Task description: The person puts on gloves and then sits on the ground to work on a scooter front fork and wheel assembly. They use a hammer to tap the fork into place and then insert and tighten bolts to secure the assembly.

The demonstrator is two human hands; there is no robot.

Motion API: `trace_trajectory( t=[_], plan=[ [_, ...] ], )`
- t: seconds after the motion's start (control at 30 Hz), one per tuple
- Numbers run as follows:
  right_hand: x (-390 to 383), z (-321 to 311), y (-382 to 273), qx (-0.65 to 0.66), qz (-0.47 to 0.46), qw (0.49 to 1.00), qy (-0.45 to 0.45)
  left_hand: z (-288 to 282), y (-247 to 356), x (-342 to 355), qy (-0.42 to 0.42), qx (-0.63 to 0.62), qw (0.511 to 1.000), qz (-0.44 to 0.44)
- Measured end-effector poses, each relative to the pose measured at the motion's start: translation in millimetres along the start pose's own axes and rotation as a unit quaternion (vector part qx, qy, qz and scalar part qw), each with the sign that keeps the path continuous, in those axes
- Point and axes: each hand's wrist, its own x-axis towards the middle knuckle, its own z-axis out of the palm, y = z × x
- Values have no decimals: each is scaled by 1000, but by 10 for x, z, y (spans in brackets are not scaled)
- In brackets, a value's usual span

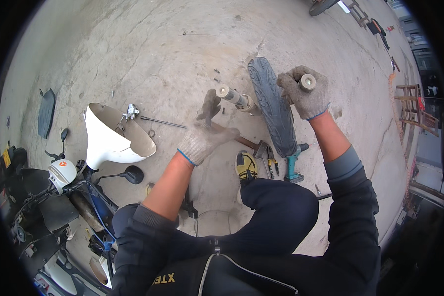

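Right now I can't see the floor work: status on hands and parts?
Right hand gripping metal tube. Left hand open, reaching toward second tube. Tyre lying between them.

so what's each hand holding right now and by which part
The right hand grips a metal tube around its top end. The left hand is open, holding nothing, just below the other tube.

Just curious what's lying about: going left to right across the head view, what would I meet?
Dark mat on the concrete → white scooter fairing → gloved left hand → black rubber tyre → gloved right hand gripping a metal tube → wooden frame.
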Motion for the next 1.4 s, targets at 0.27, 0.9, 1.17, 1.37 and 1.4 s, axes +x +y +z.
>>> trace_trajectory(
  t=[0.27,0.9,1.17,1.37,1.4],
  plan=[
    [-962,50,-727,292,17,956,-17,-148,1045,-450,124,-132,979,92],
    [-1847,798,-846,352,162,918,-83,-329,483,-1261,180,-179,966,-51],
    [-1869,888,-880,275,147,948,-57,-294,425,-1322,208,-130,969,-5],
    [-1815,1047,-539,145,7,989,-24,-208,467,-1318,222,-124,966,-52],
    [-1801,1078,-468,109,-19,994,-22,-192,475,-1318,220,-110,968,-47]
  ],
)
